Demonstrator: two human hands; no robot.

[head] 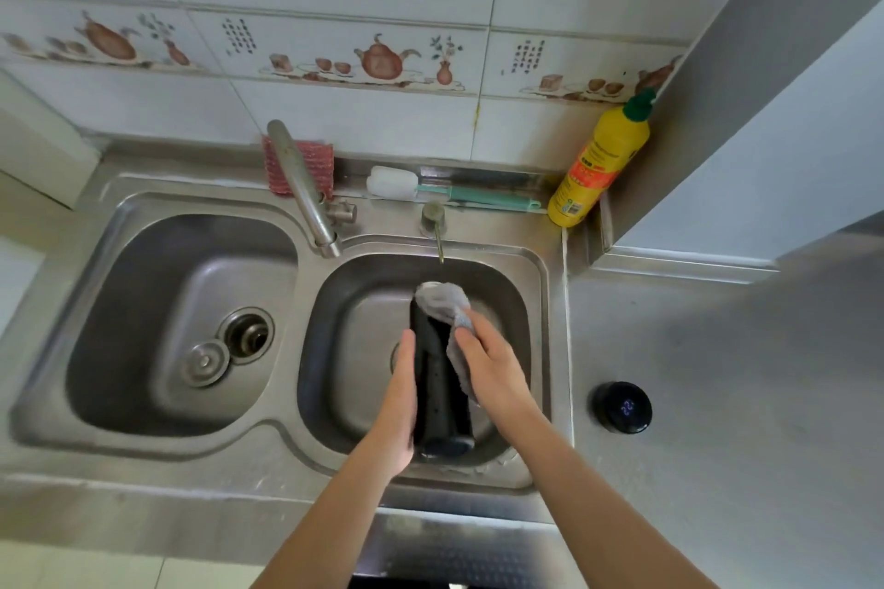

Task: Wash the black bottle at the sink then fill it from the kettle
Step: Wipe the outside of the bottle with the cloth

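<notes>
Head view shows us a steel double sink [306, 450], and we go from its left basin, where a round strainer plug [204, 363] lies beside the open drain [247, 334]. Behind the swivel faucet [306, 191] a red scrubbing pad [321, 167] leans on the wall, with a bottle brush [430, 188] lying along the back ledge. Over the right basin we hold the black bottle [437, 387], its base toward us. Our left hand [399, 402] wraps its side, fingers closed on it. Our right hand [488, 363] presses a grey cloth [447, 306] against the bottle's far end. A yellow detergent bottle [600, 163] stands in the corner. On the surface [717, 397] to the right sits the black lid [622, 407], its display lit.
</notes>
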